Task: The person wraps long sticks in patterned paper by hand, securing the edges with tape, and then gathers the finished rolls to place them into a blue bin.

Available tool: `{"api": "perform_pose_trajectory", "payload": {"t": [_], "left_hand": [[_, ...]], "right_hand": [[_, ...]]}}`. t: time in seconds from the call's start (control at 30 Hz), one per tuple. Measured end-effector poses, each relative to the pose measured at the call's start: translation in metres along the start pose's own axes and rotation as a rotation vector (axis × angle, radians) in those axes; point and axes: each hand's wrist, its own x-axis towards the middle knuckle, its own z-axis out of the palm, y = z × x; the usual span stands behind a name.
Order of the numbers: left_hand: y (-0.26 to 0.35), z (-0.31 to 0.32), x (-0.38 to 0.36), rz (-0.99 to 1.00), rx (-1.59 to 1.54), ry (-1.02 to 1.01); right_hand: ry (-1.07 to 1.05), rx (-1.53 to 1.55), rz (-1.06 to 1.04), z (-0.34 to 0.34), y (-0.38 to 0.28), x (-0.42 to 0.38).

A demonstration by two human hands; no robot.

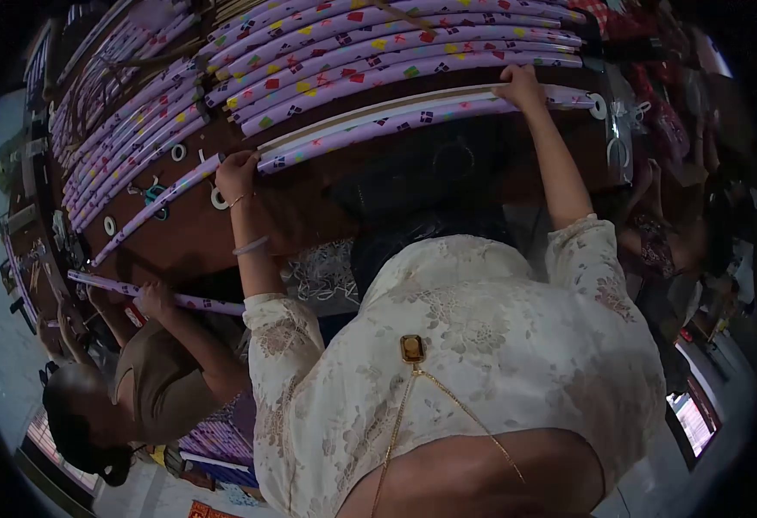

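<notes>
A slanting tube [158, 207] runs across the left, up to the left hand [236, 175], whose fingers curl at the near roll's [361, 131] left end, with bare table [301, 211] below. That roll lies across the middle, a narrow gap parting it from the stack [378, 80]. The right hand [522, 86] bends its fingers over the roll's upper edge, near a tape ring [599, 105] by the table's right edge; whether either hand pinches, I cannot tell.

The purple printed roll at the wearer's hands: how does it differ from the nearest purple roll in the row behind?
The purple printed roll has a tan strip along its far side; the row's nearest purple roll shows only print. The first lies apart under the right hand; the second lies beside others. Both share multicoloured motifs on purple.
</notes>
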Motion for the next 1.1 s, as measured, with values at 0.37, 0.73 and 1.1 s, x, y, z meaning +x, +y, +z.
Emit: {"api": "perform_pose_trajectory", "payload": {"t": [0.37,0.73,1.1], "left_hand": [[0.011,-0.008,-0.002,-0.010,0.038,-0.029],[0.003,-0.007,0.003,0.019,0.092,-0.053],[-0.024,-0.029,0.039,-0.612,-0.850,-0.694]], "right_hand": [[-0.063,0.272,-0.048,-0.005,0.050,0.004],[0.132,-0.079,0.015,-0.022,0.038,-0.008],[0.168,-0.015,0.010,-0.027,0.067,0.001]]}}
